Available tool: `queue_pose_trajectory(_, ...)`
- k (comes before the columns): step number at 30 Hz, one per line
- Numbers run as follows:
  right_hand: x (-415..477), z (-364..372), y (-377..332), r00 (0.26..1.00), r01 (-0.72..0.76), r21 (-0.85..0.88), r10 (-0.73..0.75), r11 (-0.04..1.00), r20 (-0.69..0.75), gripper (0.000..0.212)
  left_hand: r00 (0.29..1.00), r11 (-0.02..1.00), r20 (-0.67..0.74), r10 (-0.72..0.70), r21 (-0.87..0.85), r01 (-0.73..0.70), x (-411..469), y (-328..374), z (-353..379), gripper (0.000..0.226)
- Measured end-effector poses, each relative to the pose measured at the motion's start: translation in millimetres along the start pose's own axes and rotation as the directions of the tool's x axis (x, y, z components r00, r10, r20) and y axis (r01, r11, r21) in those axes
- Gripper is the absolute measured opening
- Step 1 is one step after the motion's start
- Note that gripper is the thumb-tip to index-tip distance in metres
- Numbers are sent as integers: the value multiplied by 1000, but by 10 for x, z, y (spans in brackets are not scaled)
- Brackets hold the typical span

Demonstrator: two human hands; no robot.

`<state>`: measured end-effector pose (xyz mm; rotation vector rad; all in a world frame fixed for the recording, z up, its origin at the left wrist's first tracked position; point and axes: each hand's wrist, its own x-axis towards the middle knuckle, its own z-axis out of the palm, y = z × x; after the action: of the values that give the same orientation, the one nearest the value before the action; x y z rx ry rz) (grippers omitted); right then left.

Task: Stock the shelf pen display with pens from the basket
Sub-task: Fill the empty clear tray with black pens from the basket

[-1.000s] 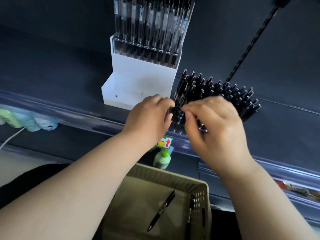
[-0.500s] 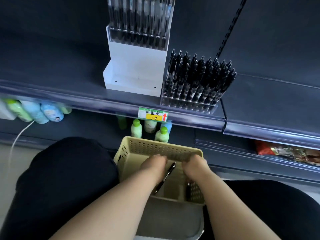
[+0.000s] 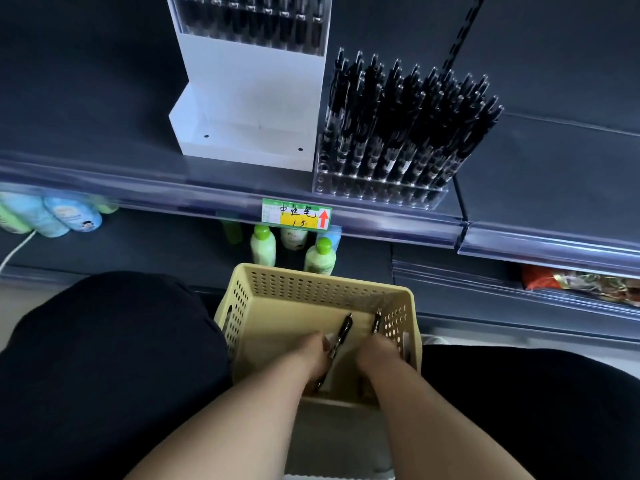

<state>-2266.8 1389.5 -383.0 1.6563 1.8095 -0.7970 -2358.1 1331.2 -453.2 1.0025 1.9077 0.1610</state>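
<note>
A beige perforated basket [image 3: 311,282] sits between my knees, below the shelf. Both my hands are down inside it. My left hand [image 3: 311,355] is closed around a black pen [image 3: 341,332] whose upper end sticks up past my fingers. My right hand [image 3: 377,355] is curled at the lower end of a second black pen [image 3: 376,320] leaning on the basket's right wall; whether it grips that pen is hidden. On the shelf above stands a clear pen display [image 3: 381,188] packed with several upright black pens [image 3: 408,112].
A white display stand [image 3: 249,109] with more pens stands left of the clear rack. A price tag [image 3: 296,214] hangs on the shelf rail. Green bottles [image 3: 320,256] sit on the lower shelf behind the basket; blue bottles [image 3: 55,216] far left, packaged goods [image 3: 581,282] right.
Both hands dropped from the pen display on the shelf into the basket. Over the last half second they settled deeper onto the two pens there.
</note>
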Motion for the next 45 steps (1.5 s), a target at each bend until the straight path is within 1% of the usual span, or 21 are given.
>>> queue_pose_trajectory(2, 68, 94, 11, 1000, -3, 60, 3, 998, -1, 34, 1000, 1000, 21, 4, 0, -4, -1, 7, 39, 30)
queue_pose_trajectory(3, 125, 171, 28, 1000, -11, 145, 11, 989, -2, 34, 1000, 1000, 20, -5, -6, 5, 2, 11, 52, 34)
queue_pose_trajectory(4, 181, 244, 35, 999, 33, 153, -30, 988, -20, 34, 1000, 1000, 17, -10, -17, 10, 15, 9, 67, 38)
queue_pose_trajectory(6, 237, 330, 50, 993, 102, -13, -103, 995, -61, 33, 1000, 999, 14, -27, -33, 27, 20, 16, 87, 48)
queue_pose_trajectory(7, 245, 346, 46, 996, 80, -2, -80, 997, -37, 33, 999, 999, 20, -32, -40, 33, 20, 22, 93, 53)
queue_pose_trajectory(9, 264, 333, 23, 999, 36, 41, -34, 999, -39, 34, 998, 998, 57, -21, -62, 25, 12, 30, 83, 60)
queue_pose_trajectory(10, 284, 323, 32, 999, 34, 70, -32, 997, -35, 35, 997, 996, 72, -3, -83, 9, 5, 32, 72, 58)
queue_pose_trajectory(12, 283, 300, 26, 999, 54, 99, -54, 994, -2, 38, 995, 992, 92, 29, -127, -17, -24, 39, 41, 41)
queue_pose_trajectory(13, 271, 298, 28, 998, 59, 148, -62, 987, 14, 40, 995, 990, 94, 36, -137, -23, -30, 41, 31, 34)
queue_pose_trajectory(15, 251, 296, 26, 995, 75, 285, -91, 956, 44, 42, 995, 986, 94, 24, -164, -9, -9, 31, 49, 30)
queue_pose_trajectory(16, 234, 295, 24, 993, 97, 308, -113, 946, 35, 42, 996, 985, 84, 10, -175, 5, 13, 16, 65, 31)
queue_pose_trajectory(19, 156, 277, 21, 985, 173, 247, -169, 953, -36, 43, 999, 981, 34, -35, -190, 41, 49, -3, 97, 23)
queue_pose_trajectory(21, 106, 265, 14, 977, 211, 259, -193, 942, -94, 40, 998, 977, -28, -49, -207, 42, -41, 58, 30, 13)
queue_pose_trajectory(23, 20, 221, 0, 965, 252, 274, -219, 928, -144, 37, 994, 971, -92, -53, -238, 29, -162, 134, -57, 7)
queue_pose_trajectory(26, -106, 127, -14, 942, 312, 258, -262, 914, -208, 34, 981, 965, -192, -33, -263, -19, -303, 224, -163, 9)
queue_pose_trajectory(31, -377, -78, -60, 881, 409, 260, -304, 875, -363, 29, 913, 958, -407, 15, -256, -130, -607, 401, -401, 19)
queue_pose_trajectory(35, -606, -294, -113, 789, 520, 239, -354, 820, -501, 23, 855, 936, -511, 92, -248, -249, -899, 534, -645, 14)
queue_pose_trajectory(38, -784, -466, -110, 724, 590, 232, -379, 774, -576, 11, 802, 925, -578, 149, -204, -319, -1099, 633, -839, 13)
queue_pose_trajectory(41, -911, -597, -129, 695, 634, 277, -374, 722, -614, 22, 743, 903, -629, 229, -147, -403, -1264, 704, -1025, 21)
queue_pose_trajectory(43, -954, -671, -166, 656, 674, 278, -381, 684, -652, 31, 698, 870, -666, 263, -148, -470, -1316, 725, -1149, 23)
queue_pose_trajectory(45, -967, -751, -192, 630, 701, 269, -396, 660, -668, 28, 683, 838, -684, 257, -194, -510, -1305, 729, -1274, 17)
